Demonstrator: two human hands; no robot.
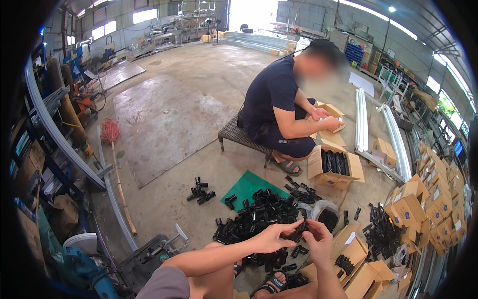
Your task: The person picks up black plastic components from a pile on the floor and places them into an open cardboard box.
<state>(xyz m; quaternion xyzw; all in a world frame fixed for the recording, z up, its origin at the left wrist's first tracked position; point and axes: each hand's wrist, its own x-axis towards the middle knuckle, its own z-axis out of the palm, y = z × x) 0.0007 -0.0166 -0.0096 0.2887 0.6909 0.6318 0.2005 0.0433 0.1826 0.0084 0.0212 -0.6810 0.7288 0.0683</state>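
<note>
Above my lap, both hands meet on a small black tubular fitting (300,230). My left hand (274,237) pinches it from the left between thumb and fingers. My right hand (318,240) grips its other side with bent fingers, which partly hide it. Just beyond lies a big loose pile of similar black fittings (259,214), partly on a green sheet (244,185). Beside my right hand is a clear plastic bag (327,219) with small dark pieces in it. An open cardboard box (351,249) with several black fittings lies by my right forearm.
Ahead, a co-worker (279,89) sits on a low woven bench (239,134), hands at a small box. A carton (333,174) packed with black parts stands nearby. Stacked cartons (438,194) fill the right side. At left are a broom (119,169) and a blue power tool (92,274).
</note>
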